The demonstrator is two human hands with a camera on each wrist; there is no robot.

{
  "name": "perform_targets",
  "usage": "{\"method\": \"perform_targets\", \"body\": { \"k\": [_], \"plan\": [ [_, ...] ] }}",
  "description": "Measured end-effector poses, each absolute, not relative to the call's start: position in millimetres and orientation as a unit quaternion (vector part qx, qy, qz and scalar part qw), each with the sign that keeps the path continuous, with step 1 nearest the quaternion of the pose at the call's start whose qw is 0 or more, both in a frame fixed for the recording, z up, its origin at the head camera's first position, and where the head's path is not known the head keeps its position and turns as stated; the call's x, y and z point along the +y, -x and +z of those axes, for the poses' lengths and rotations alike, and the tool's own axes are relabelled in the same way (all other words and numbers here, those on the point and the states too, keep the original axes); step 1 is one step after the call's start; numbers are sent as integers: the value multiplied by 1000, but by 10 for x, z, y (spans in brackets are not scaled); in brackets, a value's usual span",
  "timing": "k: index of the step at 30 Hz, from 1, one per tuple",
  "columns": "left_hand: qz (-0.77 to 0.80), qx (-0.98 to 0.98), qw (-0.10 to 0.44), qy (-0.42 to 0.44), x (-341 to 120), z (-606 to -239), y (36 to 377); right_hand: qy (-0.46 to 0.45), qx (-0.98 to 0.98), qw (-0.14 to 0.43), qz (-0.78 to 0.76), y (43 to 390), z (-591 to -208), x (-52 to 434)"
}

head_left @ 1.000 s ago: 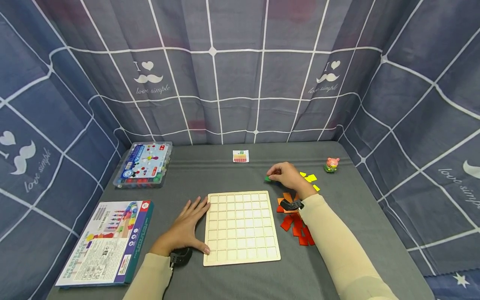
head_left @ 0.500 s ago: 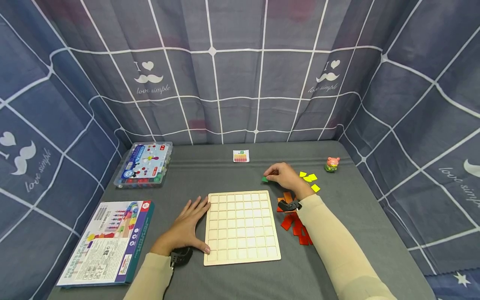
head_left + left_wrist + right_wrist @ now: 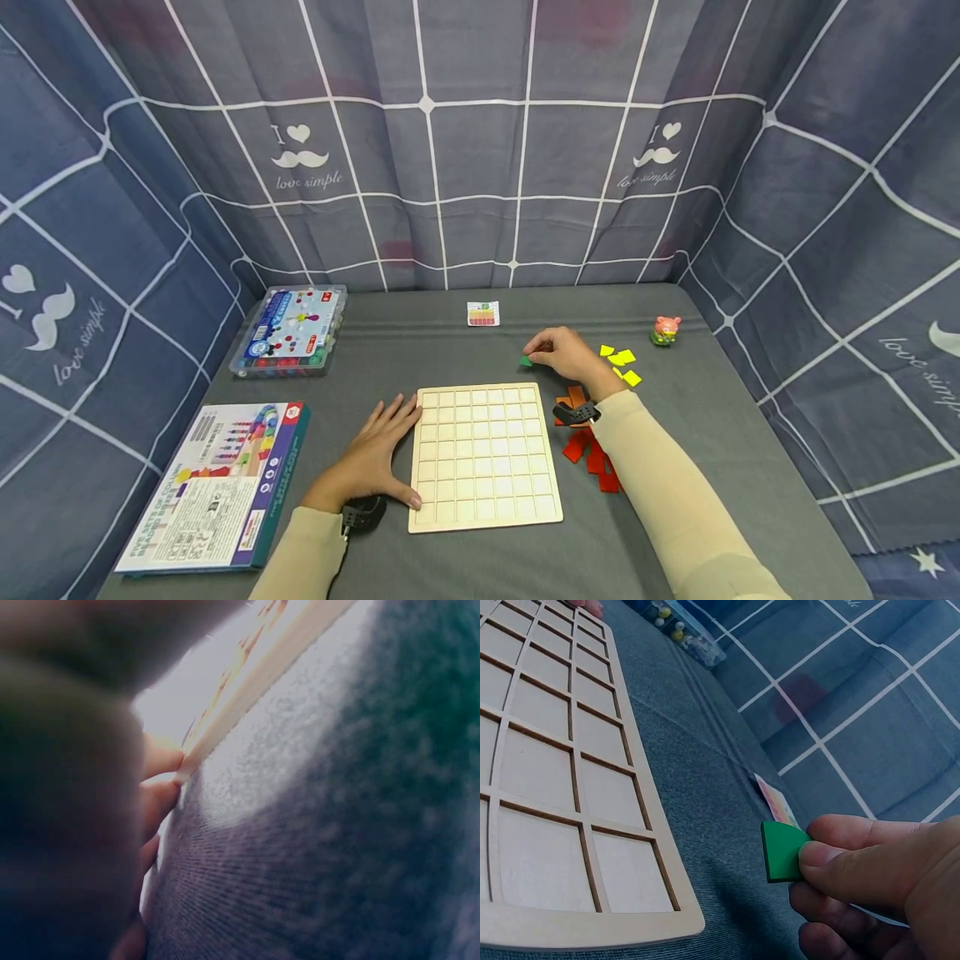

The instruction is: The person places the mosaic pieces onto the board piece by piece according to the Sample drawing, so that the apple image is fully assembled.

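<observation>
A pale wooden grid board [image 3: 486, 457] with square recesses lies in the middle of the table. My left hand [image 3: 378, 452] is spread at its left edge, thumb and fingertips right at the rim; the left wrist view shows fingers [image 3: 160, 799] against the board's side. Beyond the board's far right corner, my right hand [image 3: 561, 350] pinches a green quarter-circle tile [image 3: 782, 853] between thumb and forefinger. Yellow tiles [image 3: 626, 357] lie just right of that hand. Orange tiles [image 3: 576, 395] and red tiles [image 3: 575, 446] are partly hidden under the right wrist and sleeve.
A small printed pattern card [image 3: 483, 314] lies at the back. A pink-and-green figurine [image 3: 665, 330] stands at the back right. On the left are a clear plastic case [image 3: 288, 331] of coloured parts and a flat printed box [image 3: 213, 487]. Curtains hang behind and beside the table.
My right hand has shifted slightly left with the green tile, uncovering more of the yellow tiles. The left hand and the board look the same.
</observation>
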State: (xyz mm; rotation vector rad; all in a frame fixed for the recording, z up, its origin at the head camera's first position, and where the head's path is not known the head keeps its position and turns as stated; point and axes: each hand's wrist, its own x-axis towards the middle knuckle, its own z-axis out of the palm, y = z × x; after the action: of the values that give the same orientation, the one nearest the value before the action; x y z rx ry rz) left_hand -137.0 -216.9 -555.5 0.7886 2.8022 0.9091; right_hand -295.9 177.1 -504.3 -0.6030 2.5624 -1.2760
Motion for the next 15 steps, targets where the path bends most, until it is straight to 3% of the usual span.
{"method": "perform_targets", "body": {
  "k": [15],
  "plan": [
    [290, 918, 44, -268, -2185, -5559, 1391, 213, 872, 111, -426, 2974, -5071, 1752]
  ]
}}
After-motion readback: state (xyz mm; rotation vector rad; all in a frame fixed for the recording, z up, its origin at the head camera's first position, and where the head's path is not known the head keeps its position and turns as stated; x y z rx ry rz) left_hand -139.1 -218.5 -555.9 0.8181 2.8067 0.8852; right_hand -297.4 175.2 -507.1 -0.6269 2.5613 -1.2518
